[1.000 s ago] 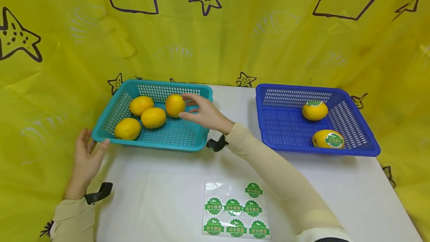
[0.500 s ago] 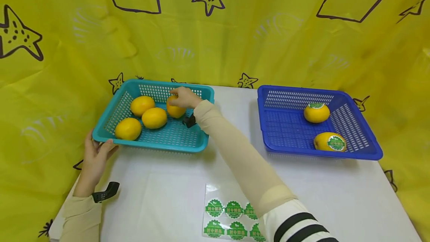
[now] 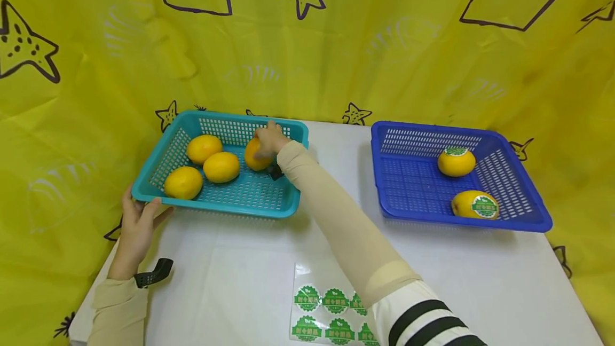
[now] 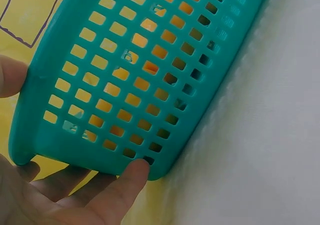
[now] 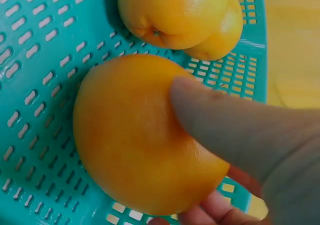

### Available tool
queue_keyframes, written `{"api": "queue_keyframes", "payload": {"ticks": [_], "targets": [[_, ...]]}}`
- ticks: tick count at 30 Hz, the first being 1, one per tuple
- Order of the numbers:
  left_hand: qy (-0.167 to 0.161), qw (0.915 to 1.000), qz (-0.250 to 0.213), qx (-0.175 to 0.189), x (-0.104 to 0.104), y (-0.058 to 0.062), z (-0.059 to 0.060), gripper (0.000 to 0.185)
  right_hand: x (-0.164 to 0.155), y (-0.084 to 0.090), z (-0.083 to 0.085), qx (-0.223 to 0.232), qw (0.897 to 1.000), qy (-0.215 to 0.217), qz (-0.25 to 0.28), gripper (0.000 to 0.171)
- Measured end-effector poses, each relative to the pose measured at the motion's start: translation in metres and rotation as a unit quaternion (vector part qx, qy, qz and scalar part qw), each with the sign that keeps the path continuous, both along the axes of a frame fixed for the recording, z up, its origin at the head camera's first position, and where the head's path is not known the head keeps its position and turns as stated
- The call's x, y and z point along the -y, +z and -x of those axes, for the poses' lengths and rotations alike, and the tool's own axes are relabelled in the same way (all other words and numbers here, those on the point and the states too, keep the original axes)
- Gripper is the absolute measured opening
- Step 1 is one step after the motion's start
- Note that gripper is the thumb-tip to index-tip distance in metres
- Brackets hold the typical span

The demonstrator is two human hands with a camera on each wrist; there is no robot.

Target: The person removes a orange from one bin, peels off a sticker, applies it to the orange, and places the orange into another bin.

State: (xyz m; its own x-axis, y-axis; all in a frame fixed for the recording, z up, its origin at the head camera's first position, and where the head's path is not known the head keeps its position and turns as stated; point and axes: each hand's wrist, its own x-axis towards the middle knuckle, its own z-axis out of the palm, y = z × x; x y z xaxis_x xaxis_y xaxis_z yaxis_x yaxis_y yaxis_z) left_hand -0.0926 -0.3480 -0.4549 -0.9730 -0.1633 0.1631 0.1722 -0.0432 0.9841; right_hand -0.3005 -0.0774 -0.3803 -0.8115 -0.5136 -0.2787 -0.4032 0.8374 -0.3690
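The right hand (image 3: 270, 139) is reaching into the teal basket (image 3: 288, 208) and gripping an orange (image 3: 254, 157), its fingers curled over the top of the fruit. The right wrist view is showing the thumb (image 5: 225, 125) pressing across the orange's (image 5: 145, 140) skin, with other fingertips curling under it from below. This orange is sitting on the teal basket's floor near the far right corner, just right of the other three oranges (image 3: 207, 163) lying in the same basket; the nearest of them is just beside it.

The left hand (image 3: 136, 223) is holding the teal basket's near left corner, well apart from the gripped orange. In the left wrist view its fingers (image 4: 125, 182) are lying fairly straight under the basket's (image 4: 130, 85) outer wall while the thumb (image 4: 10, 75) is pressing on the rim, so the hand is clasping the corner between them.
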Motion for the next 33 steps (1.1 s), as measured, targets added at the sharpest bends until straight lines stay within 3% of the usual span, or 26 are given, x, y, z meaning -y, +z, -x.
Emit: {"api": "queue_keyframes", "payload": {"ticks": [7,12,18,26,30,33], "targets": [[-0.005,0.9998,-0.018,-0.005,-0.003,0.002,0.003,0.058,-0.006,-0.002,-0.001,0.058,0.997,-0.002,0.055,0.065],[-0.006,0.9996,-0.029,-0.001,-0.005,0.004,0.007,0.062,-0.01,-0.004,-0.005,0.056,0.997,-0.012,0.047,0.068],[0.01,0.999,-0.044,0.006,-0.006,0.004,0.008,0.065,-0.012,-0.008,-0.012,0.09,0.994,-0.012,0.068,0.068],[0.015,0.9988,-0.047,0.001,-0.008,0.003,0.007,0.065,-0.013,-0.017,-0.017,0.049,0.996,0.013,0.073,0.074],[0.019,0.9984,-0.053,0.005,-0.009,0.003,0.007,0.065,-0.019,-0.018,-0.018,0.044,0.992,0.019,0.118,0.074],[0.024,0.9974,-0.067,0.009,-0.01,0.003,0.007,0.065,-0.023,-0.017,-0.021,0.052,0.983,0.022,0.174,0.076]]}}
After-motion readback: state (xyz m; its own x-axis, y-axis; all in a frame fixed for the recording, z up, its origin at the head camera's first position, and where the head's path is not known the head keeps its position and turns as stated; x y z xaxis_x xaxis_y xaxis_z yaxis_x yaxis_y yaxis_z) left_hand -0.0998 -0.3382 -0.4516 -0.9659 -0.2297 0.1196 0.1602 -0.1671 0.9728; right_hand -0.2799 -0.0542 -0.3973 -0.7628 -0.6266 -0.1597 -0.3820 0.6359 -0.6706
